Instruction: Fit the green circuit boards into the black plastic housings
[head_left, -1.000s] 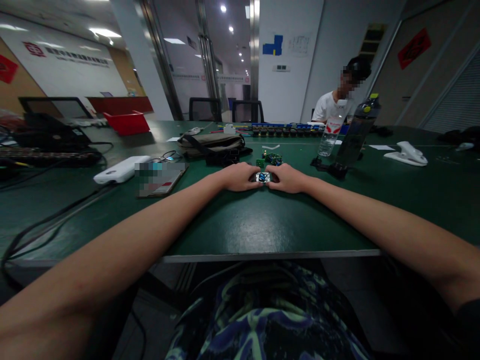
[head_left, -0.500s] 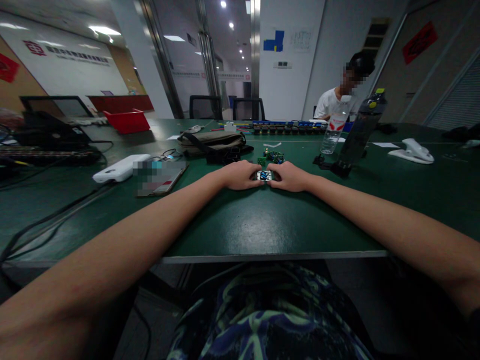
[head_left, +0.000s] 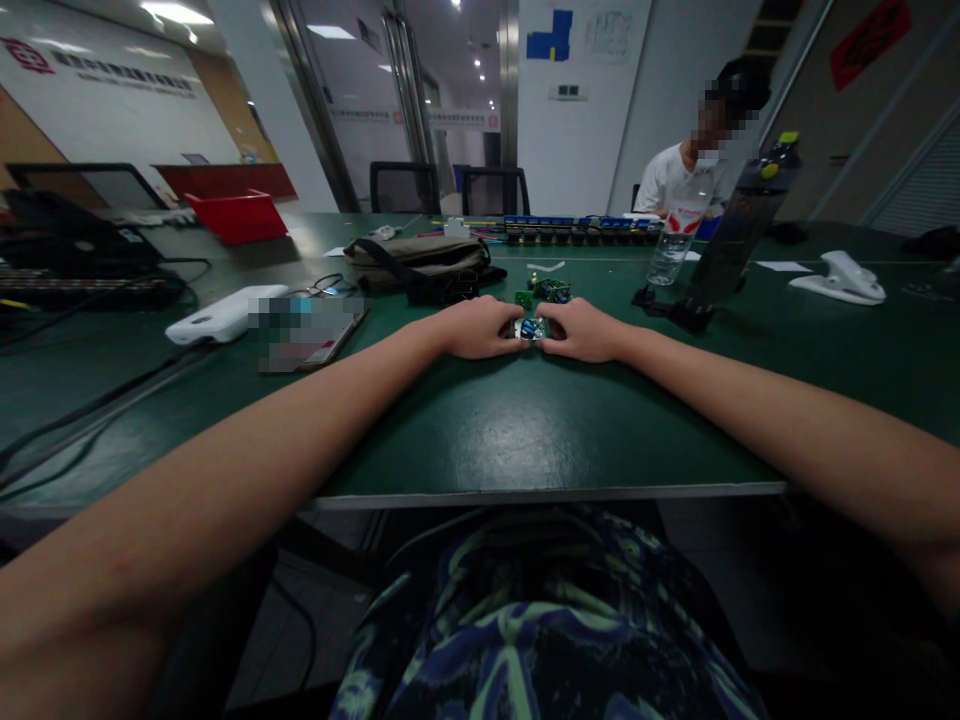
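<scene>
Between my two hands, at the middle of the dark green table (head_left: 517, 420), is a small circuit board module (head_left: 529, 329) with white edges and blue and silver parts. My left hand (head_left: 484, 328) grips its left end, thumb toward me and fingers curled behind. My right hand (head_left: 583, 330) pinches the right end in the same way. Just beyond my fingers lie more green circuit boards (head_left: 553, 290) with small components on them. The fingertips behind the module are partly hidden.
A bag (head_left: 420, 265), a phone (head_left: 313, 335) and a white power bank (head_left: 225, 314) with cables lie to the left. A water bottle (head_left: 675, 240) and a dark tall bottle (head_left: 742, 235) stand at right, near a white device (head_left: 841, 280). Across the table sits a person (head_left: 667, 180).
The head view has tilted down slightly, so the table appears higher in the picture. Both hands keep their hold on the module, with little visible movement.
</scene>
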